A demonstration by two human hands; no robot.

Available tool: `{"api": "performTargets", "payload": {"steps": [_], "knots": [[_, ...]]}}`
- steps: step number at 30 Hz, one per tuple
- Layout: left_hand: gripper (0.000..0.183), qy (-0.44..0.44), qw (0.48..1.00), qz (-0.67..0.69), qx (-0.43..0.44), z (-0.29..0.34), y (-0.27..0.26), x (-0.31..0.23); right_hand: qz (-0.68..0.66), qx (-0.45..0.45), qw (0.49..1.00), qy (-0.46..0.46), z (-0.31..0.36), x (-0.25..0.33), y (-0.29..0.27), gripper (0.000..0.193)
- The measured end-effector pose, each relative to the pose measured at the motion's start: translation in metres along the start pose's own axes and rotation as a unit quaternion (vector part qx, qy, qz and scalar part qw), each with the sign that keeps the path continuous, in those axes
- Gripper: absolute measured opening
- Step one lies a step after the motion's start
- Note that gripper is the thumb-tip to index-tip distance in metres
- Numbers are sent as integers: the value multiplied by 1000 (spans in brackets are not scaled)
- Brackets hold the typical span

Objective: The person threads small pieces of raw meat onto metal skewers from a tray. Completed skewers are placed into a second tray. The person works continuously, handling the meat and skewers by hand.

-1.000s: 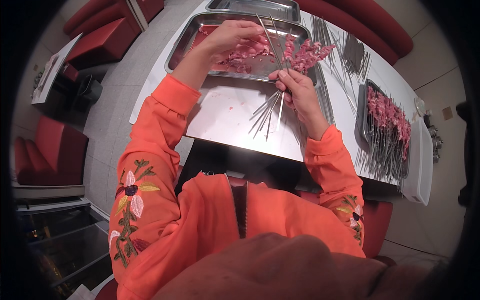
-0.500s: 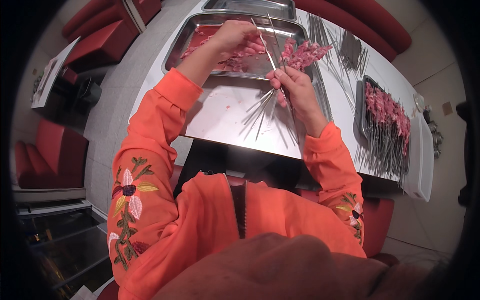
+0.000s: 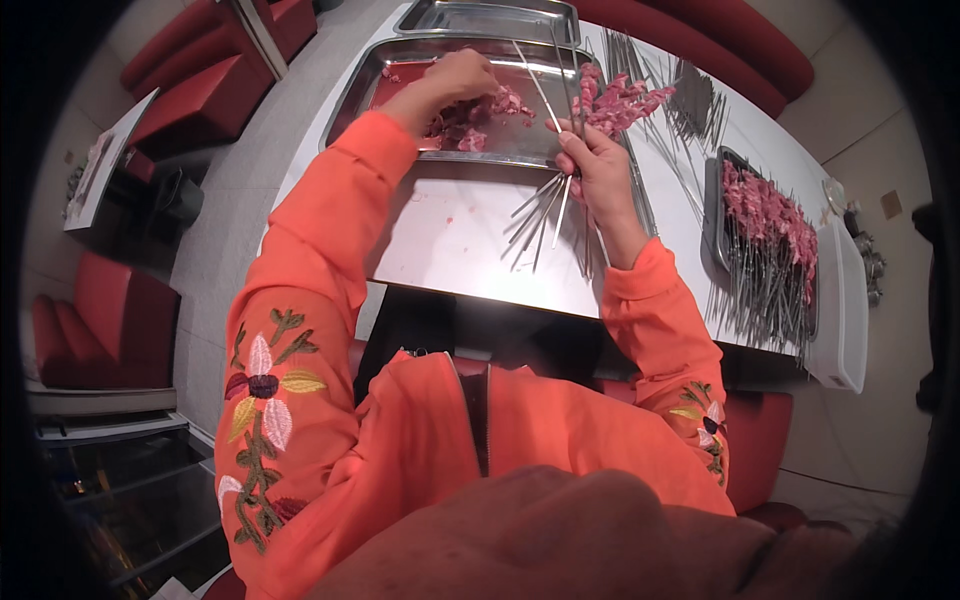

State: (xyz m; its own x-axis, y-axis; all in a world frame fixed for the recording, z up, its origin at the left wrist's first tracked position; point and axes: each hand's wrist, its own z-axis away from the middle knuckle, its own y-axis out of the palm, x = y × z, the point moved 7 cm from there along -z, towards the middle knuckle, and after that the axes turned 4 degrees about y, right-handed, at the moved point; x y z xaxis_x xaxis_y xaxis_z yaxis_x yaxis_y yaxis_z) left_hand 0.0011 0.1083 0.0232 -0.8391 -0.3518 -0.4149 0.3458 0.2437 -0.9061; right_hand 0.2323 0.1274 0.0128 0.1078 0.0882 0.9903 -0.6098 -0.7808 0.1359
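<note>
My right hand [image 3: 597,165] is closed round a bundle of thin metal skewers [image 3: 535,215]. Raw pink meat [image 3: 625,105] is threaded on several of them beyond my fingers, while one bare skewer [image 3: 537,80] slants up and left over the metal tray [image 3: 365,85]. Inside that tray, my left hand [image 3: 460,78] is bent down at loose meat pieces [image 3: 465,130], its fingers curled and touching the pile. The back of the hand hides the fingertips and whatever they pinch.
On the right, a dark tray [image 3: 722,220] carries many meat-loaded skewers beside a white plastic container [image 3: 840,310]. Bare skewers [image 3: 695,105] lie at the far right of the white table [image 3: 470,245]. Another metal tray [image 3: 490,18] sits behind the first.
My left hand has gone from near the bare skewer's tip down and left to the meat in the tray. The right hand still grips the skewers, slightly higher and turned a little.
</note>
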Motion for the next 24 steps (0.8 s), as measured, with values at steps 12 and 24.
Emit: {"api": "performTargets", "payload": {"steps": [12,24], "knots": [[15,138,978,-132,-89,15,0,-16,10,3,1000,-4,0,-2,1,25],[33,32,986,-163,-27,-6,17,-12,-8,2,1000,-5,-1,-3,0,25]]}}
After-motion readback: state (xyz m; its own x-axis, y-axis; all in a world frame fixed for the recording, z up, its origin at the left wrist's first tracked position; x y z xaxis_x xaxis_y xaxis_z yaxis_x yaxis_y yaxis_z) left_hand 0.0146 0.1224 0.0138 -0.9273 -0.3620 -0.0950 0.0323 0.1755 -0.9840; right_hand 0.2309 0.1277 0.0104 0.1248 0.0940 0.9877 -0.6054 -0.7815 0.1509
